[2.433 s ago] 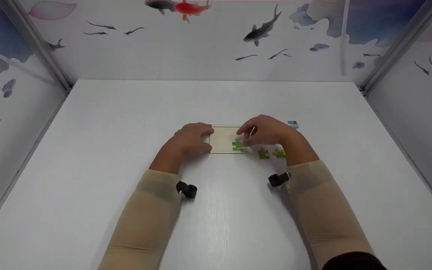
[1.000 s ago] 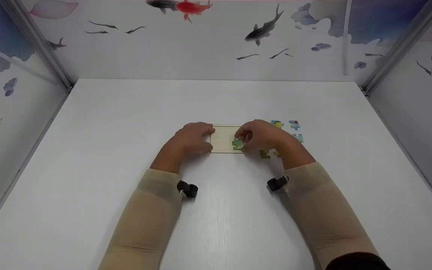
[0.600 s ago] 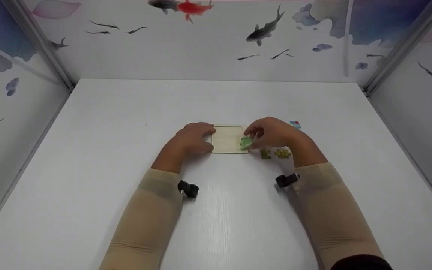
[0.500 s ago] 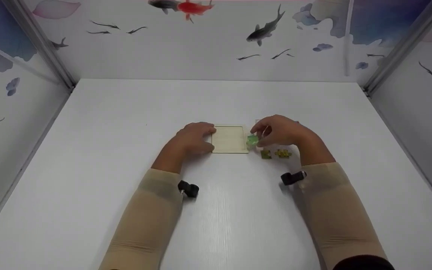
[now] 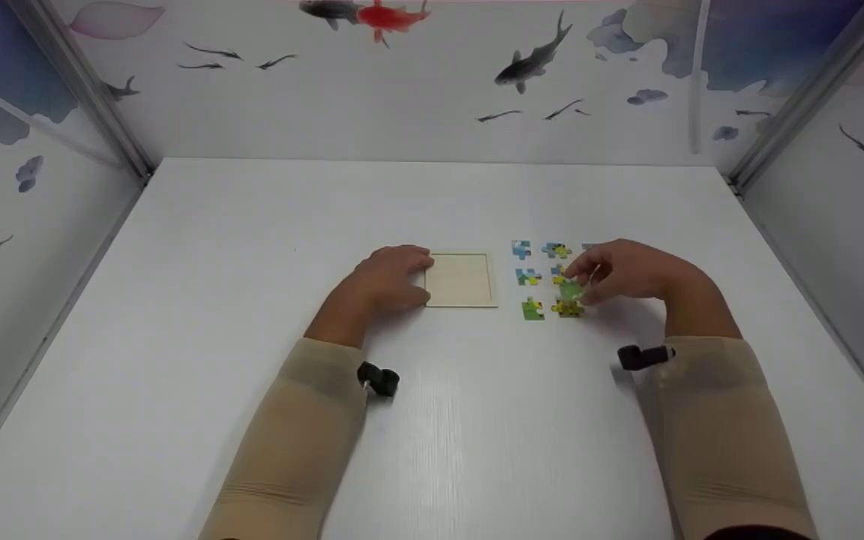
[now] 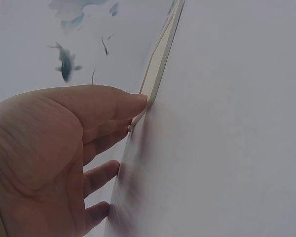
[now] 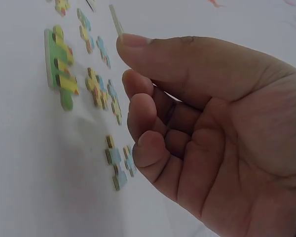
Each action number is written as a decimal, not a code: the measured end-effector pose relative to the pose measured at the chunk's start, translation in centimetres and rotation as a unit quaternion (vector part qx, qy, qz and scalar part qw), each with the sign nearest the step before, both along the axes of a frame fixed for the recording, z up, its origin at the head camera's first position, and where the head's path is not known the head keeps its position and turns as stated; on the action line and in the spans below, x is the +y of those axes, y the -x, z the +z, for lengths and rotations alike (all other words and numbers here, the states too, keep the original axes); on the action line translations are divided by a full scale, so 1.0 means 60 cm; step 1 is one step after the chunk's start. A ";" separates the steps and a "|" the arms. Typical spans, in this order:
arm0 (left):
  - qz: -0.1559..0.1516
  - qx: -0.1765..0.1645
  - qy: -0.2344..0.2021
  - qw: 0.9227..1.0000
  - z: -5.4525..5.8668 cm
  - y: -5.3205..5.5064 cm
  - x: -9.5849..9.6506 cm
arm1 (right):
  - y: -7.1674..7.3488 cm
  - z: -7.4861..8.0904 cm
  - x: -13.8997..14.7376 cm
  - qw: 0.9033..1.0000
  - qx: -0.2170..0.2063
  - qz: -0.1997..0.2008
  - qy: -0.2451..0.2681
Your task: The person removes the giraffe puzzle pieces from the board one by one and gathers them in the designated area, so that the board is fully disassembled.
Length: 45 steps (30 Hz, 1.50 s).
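Observation:
A small pale wooden puzzle tray (image 5: 458, 280) with a raised rim lies flat on the white table, bare inside. My left hand (image 5: 389, 279) holds its left side, thumb at the near corner and forefinger at the far one. In the left wrist view the thumb presses the corner of the tray (image 6: 160, 59), while other fingertips rest on the table. To the right, my right hand (image 5: 638, 270) pinches a green puzzle piece (image 5: 571, 289) over the loose pieces. The right wrist view shows that puzzle piece (image 7: 117, 20) edge-on at the thumb tip, the remaining fingers curled.
Several loose puzzle pieces (image 5: 528, 277) lie in rough rows right of the tray, some partly covered by the right hand. A yellow-and-green piece (image 5: 567, 308) sits just below the pinched one. White printed walls (image 5: 432, 112) enclose the table at the back and sides.
The right hand has lifted the green puzzle piece from the tray's lower right corner and carried it right, over the loose pieces. The left hand stays on the tray.

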State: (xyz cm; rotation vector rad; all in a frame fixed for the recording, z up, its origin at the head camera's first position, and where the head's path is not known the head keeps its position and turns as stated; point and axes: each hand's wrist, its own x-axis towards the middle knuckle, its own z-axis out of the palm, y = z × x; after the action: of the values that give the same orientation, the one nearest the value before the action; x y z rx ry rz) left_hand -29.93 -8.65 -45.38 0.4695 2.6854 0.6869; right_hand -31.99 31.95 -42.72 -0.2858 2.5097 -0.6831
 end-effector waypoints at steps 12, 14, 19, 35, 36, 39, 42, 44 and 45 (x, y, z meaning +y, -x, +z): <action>-0.017 0.007 0.001 1.000 -0.003 0.005 -0.003 | -0.001 -0.015 0.077 0.996 -0.073 -0.029 0.031; -0.021 0.007 0.002 1.000 -0.001 0.004 -0.003 | 0.000 -0.018 0.083 0.995 -0.085 -0.030 0.039; -0.022 0.005 0.003 1.000 0.001 0.003 -0.002 | -0.003 -0.021 0.095 0.994 -0.096 -0.036 0.050; -0.024 -0.003 -0.003 1.000 -0.003 0.009 -0.001 | -0.008 -0.017 0.096 0.993 -0.097 -0.040 0.047; -0.023 -0.004 -0.004 1.000 -0.004 0.009 -0.001 | -0.007 -0.016 0.096 0.993 -0.096 -0.041 0.049; -0.025 -0.002 -0.002 1.000 -0.004 0.008 -0.001 | -0.005 -0.013 0.089 0.994 -0.082 -0.047 0.048; -0.031 0.005 0.003 1.000 -0.004 0.008 0.000 | -0.003 -0.011 0.075 0.996 -0.054 -0.051 0.043; -0.032 0.008 0.006 0.999 -0.005 0.008 0.000 | 0.000 -0.011 0.062 0.997 -0.036 -0.053 0.044; -0.031 0.009 0.006 0.999 -0.006 0.008 0.000 | 0.000 -0.010 0.054 0.997 -0.026 -0.055 0.046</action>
State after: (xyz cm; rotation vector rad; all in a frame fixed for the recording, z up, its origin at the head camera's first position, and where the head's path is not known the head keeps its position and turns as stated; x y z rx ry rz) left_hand -30.40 -8.66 -45.72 0.5564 2.6773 0.6503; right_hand -32.00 35.16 -43.32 -0.1595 2.4622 -0.8400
